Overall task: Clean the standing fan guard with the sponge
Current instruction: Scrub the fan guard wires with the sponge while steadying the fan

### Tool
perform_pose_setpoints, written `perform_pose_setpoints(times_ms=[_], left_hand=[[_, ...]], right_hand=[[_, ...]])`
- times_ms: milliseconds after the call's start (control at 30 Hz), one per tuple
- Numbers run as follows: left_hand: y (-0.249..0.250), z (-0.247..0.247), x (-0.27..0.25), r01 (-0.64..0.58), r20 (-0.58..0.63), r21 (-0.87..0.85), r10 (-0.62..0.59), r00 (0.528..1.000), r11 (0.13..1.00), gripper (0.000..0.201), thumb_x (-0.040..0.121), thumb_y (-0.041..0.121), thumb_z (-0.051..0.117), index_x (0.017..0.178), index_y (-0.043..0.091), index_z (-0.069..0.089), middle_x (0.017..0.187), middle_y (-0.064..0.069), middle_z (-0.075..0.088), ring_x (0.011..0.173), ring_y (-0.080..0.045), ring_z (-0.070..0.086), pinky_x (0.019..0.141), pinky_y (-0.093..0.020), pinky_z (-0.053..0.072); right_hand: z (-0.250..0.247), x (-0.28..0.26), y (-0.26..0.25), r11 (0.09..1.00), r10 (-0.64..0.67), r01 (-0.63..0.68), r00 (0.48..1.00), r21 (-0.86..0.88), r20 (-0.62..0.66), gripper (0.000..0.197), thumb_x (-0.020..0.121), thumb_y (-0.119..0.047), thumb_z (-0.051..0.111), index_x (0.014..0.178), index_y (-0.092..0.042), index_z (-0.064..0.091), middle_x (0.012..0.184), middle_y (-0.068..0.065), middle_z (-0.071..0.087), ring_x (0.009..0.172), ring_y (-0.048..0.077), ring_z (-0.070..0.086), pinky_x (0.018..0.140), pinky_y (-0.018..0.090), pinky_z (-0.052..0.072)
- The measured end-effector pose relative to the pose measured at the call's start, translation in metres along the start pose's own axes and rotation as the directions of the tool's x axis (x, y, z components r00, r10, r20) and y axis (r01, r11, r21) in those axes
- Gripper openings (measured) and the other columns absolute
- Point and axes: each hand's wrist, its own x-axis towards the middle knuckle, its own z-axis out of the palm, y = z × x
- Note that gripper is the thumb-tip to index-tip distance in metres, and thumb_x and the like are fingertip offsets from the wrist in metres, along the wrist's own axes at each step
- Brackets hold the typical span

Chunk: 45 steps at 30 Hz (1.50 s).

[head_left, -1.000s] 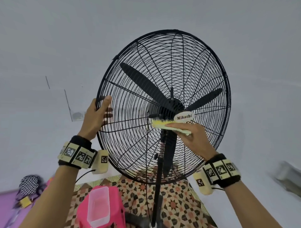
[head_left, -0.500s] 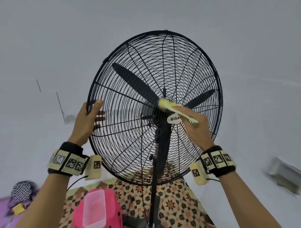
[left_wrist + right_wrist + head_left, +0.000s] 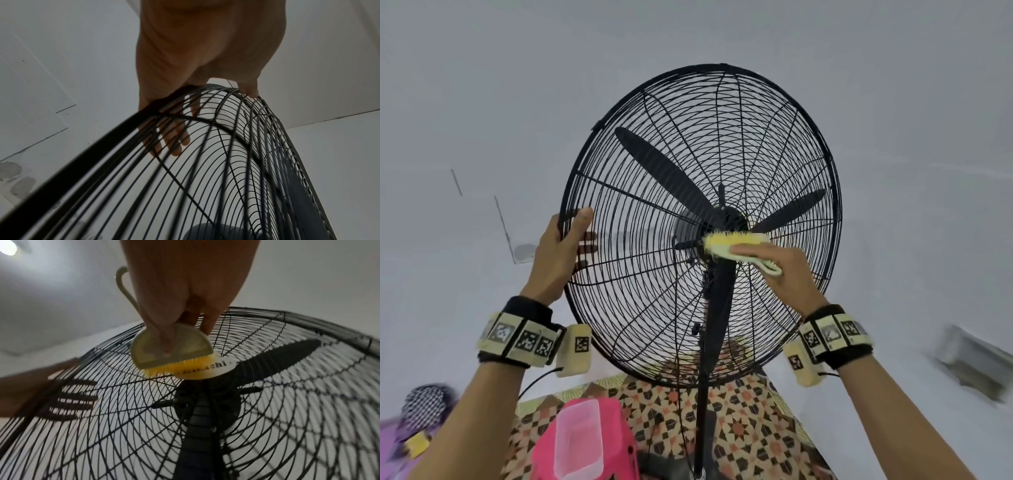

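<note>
Left hand (image 3: 558, 253): I curl it round the fan guard (image 3: 791, 144) rim, bracing. Right hand (image 3: 784, 270): I pinch the sponge (image 3: 732, 245) at the hub; best scrubbed lightly along the wires.

A plain room in what looks like a home: bare pale walls (image 3: 482, 85) meet a light floor, where a patterned mat (image 3: 753, 425) in orange, black and cream lies under a black standing fan (image 3: 702, 219). A pink plastic stool (image 3: 585, 442) stands on the mat's near edge, and checked fabric (image 3: 424, 404) lies at the floor's left edge.
</note>
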Motion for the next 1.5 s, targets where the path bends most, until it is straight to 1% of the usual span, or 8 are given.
perform_pose_setpoints(times_ms=[167,267,467,667,833,1033,1233,1500], left_hand=[[-0.005,-0.002,0.001,0.006,0.003,-0.011,-0.006,1.000,1.000,0.063,0.091,0.076,0.057,0.130,0.027,0.057,0.113,0.001,0.072,0.102,-0.019,0.073,0.099,-0.060,0.055],[-0.007,-0.003,0.001,0.004,0.014,-0.027,-0.003,1.000,1.000,0.065,0.090,0.078,0.058,0.132,0.029,0.057,0.115,-0.001,0.073,0.104,-0.022,0.074,0.098,-0.059,0.056],[-0.009,-0.006,0.006,-0.020,0.022,-0.018,0.021,1.000,1.000,0.066,0.088,0.082,0.056,0.132,0.033,0.057,0.117,-0.002,0.072,0.101,-0.019,0.075,0.095,-0.055,0.057],[-0.009,-0.002,0.003,-0.068,0.033,-0.002,0.068,0.997,0.998,0.056,0.097,0.067,0.053,0.137,0.027,0.055,0.113,0.013,0.065,0.081,0.018,0.065,0.080,-0.029,0.051],[-0.011,-0.004,0.004,-0.049,0.012,-0.040,0.050,0.999,0.998,0.064,0.086,0.083,0.058,0.127,0.035,0.058,0.110,0.002,0.073,0.095,-0.010,0.074,0.088,-0.049,0.058],[-0.054,-0.004,-0.034,-0.052,0.002,-0.105,0.053,0.999,0.993,0.084,0.076,0.075,0.075,0.139,0.027,0.048,0.123,0.007,0.069,0.108,-0.011,0.071,0.097,-0.050,0.057],[-0.113,0.023,-0.101,0.080,0.115,-0.225,-0.055,0.992,0.971,0.082,0.069,0.064,0.089,0.138,0.050,0.047,0.132,0.019,0.067,0.119,0.000,0.065,0.105,-0.038,0.053],[-0.111,0.025,-0.098,0.117,0.116,-0.150,-0.100,0.988,0.982,0.093,0.071,0.076,0.081,0.148,0.038,0.046,0.138,0.015,0.064,0.123,-0.004,0.061,0.109,-0.042,0.048]], right_hand=[[-0.010,-0.005,-0.006,0.995,0.040,-0.036,0.998,0.097,-0.038,0.046,0.091,0.003,0.072,0.127,-0.026,0.071,0.127,-0.008,0.070,0.094,0.016,0.072,0.073,0.037,0.063],[0.000,-0.003,-0.006,0.998,0.033,-0.022,0.985,0.065,-0.169,0.041,0.094,0.004,0.068,0.128,-0.018,0.072,0.132,0.003,0.070,0.099,0.006,0.071,0.074,0.024,0.060],[0.001,-0.019,-0.009,0.994,-0.026,0.031,0.998,-0.104,0.055,0.050,0.085,0.009,0.075,0.122,-0.024,0.075,0.115,0.000,0.077,0.084,0.000,0.071,0.070,0.003,0.047],[-0.001,0.000,-0.016,0.993,0.044,-0.056,0.992,-0.103,-0.115,0.049,0.091,0.002,0.073,0.129,-0.027,0.068,0.122,-0.007,0.071,0.069,0.008,0.068,0.050,0.018,0.052],[-0.001,-0.008,-0.031,0.994,0.073,-0.064,0.992,-0.091,0.107,0.048,0.089,-0.001,0.076,0.127,-0.030,0.067,0.111,-0.002,0.077,0.055,0.000,0.060,0.046,0.008,0.044],[0.041,0.038,-0.121,0.992,-0.003,0.003,1.000,0.125,-0.002,0.035,0.099,-0.040,0.063,0.132,-0.028,0.067,0.102,0.000,0.078,0.074,0.025,0.070,0.059,0.045,0.059],[0.120,0.094,-0.224,0.938,-0.332,0.345,0.888,0.014,0.319,0.041,0.103,-0.034,0.061,0.141,-0.018,0.056,0.089,0.007,0.075,0.069,0.020,0.067,0.062,0.028,0.048],[0.111,0.150,-0.249,0.921,-0.081,0.300,0.770,-0.247,0.633,0.022,0.099,-0.027,0.057,0.110,-0.010,0.064,0.074,0.004,0.064,0.056,0.016,0.052,0.064,0.042,0.059]])
